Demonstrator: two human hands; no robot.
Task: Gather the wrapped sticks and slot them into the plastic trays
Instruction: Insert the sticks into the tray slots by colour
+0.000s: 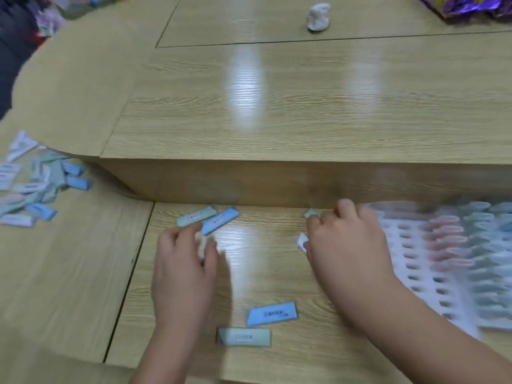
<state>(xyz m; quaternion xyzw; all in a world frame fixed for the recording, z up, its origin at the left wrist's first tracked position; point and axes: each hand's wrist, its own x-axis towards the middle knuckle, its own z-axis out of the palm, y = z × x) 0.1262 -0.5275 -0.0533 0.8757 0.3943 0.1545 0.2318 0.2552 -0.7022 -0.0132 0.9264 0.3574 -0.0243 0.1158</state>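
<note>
Wood-grain desk (277,106) with a raised step across the middle; the work is on the lower near section.

- Left hand (184,267): fingers curled over something pale at the tips. Too blurred to tell if it's gripped.
- Right hand (349,245): clamped on a few wrapped sticks (302,241), ends poking out on its left side. The hands are apart.
- Plastic tray (401,245) is just right of the right hand. Its near-left slots are unfilled; rows of seated sticks (448,236) are further right.
- Loose: a green stick (194,217) and a blue stick (220,221) at the left fingertips, plus a blue one (273,314) and a green one (243,336) near, between the forearms.
- Big pile (30,181) is far left, well apart from the tray.
- Far side: white crumpled lump (318,16), purple packaging (471,4).

Risks, as I judge them:
- The right forearm lies along the tray's edge; a swing could nudge the tray or tip seated sticks.
- The bundle in the right hand looks uneven. It could fan out or drop one on the way to a slot.
- The two near sticks sit between the arms and are easy to sweep toward the desk edge.
- The slots look narrow, so an angled entry would crease a wrapper.

Writing: each wrapper has a white label patch with dark print. It is blurred, so nothing is readable and no brand can be made out.
</note>
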